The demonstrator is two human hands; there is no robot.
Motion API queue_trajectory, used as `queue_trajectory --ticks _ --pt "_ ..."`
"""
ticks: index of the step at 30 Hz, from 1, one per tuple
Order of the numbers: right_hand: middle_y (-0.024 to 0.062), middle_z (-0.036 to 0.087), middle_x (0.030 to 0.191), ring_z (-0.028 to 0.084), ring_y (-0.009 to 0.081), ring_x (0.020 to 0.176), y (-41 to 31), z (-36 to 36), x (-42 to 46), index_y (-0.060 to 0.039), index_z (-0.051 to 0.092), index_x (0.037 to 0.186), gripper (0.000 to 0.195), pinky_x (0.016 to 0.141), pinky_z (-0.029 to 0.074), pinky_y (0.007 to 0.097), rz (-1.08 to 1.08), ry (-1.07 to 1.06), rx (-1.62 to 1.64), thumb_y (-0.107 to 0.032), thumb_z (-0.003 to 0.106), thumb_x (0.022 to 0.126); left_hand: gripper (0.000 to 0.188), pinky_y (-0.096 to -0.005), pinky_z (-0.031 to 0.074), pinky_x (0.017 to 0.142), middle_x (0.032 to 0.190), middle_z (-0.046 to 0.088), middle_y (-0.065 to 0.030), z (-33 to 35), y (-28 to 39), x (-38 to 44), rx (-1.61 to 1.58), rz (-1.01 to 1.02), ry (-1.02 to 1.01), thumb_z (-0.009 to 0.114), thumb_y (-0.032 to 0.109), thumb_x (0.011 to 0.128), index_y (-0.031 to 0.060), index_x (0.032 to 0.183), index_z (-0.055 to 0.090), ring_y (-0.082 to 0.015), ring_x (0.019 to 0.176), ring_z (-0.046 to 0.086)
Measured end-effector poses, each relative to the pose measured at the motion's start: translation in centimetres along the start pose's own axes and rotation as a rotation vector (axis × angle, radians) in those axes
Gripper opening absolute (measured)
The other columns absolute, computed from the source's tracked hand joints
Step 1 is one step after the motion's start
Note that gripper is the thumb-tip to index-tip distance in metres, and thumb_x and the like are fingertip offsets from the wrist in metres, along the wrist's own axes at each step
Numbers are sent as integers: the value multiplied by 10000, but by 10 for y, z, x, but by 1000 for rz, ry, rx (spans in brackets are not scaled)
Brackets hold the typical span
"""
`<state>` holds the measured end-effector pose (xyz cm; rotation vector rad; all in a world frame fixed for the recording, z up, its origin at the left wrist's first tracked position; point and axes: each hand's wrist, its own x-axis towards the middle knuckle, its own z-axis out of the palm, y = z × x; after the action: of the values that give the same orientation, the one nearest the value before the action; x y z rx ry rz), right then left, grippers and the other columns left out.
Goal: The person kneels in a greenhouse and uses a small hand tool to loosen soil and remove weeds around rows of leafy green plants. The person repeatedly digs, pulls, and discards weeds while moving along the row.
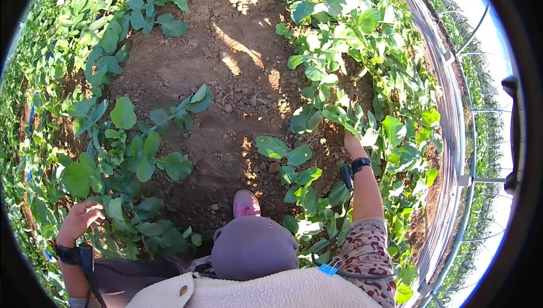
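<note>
My left hand (pixel 88 218) is raised over the leafy plants at the lower left, fingers loosely curled and apart, with nothing seen in it. On the right, my right hand (pixel 352 142) reaches in at the base of broad-leaved green plants (pixel 339 113); leaves cover its fingers, so whether it grips a stem is hidden. Each wrist wears a black strap with a small device and cable. Broad-leaved plants (pixel 146 159) also grow in the row on my left.
Bare, cloddy soil (pixel 212 130) runs between the two plant rows. My shoe (pixel 246 204) stands on it, below my bent knee (pixel 255 248). Rolled plastic sheeting (pixel 445 108) and metal hoops of a tunnel frame (pixel 474 32) line the far right.
</note>
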<state>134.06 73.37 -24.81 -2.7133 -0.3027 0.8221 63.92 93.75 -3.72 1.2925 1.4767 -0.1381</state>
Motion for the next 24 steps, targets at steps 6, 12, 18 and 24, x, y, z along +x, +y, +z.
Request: queue_trajectory --ticks 6,12,18,24 --pt "188 610 780 596 331 627 19 48 93 -7 572 937 317 585 478 427 -229 13 -373 -221 339 929 226 -225 436 662 805 627 -26 1 1 18 34 39 -36 553 167 894 -12 1028 592 -75 714 551" --pt "297 606 879 608 404 841 74 18 21 77 555 924 383 735 497 451 -87 77 -263 -267 387 916 218 -246 459 694 823 643 -41 -4 12 9 147 119 -18 531 127 883 2 1048 599 -89 765 582" --pt "206 601 645 621 308 560 44 -37 -109 82 574 782 423 544 491 416 10 -147 -311 -299 430 895 234 -240 446 639 792 621 -27 -7 27 -25 215 151 23 540 171 885 2 1037 593 -83 731 559" --pt "176 654 868 644 326 839 54 -52 -216 -31 561 934 241 713 514 401 -122 176 -978 -256 565 845 263 -249 438 646 761 603 -50 -16 21 -43 255 296 12 571 215 880 3 1036 591 -89 714 536"
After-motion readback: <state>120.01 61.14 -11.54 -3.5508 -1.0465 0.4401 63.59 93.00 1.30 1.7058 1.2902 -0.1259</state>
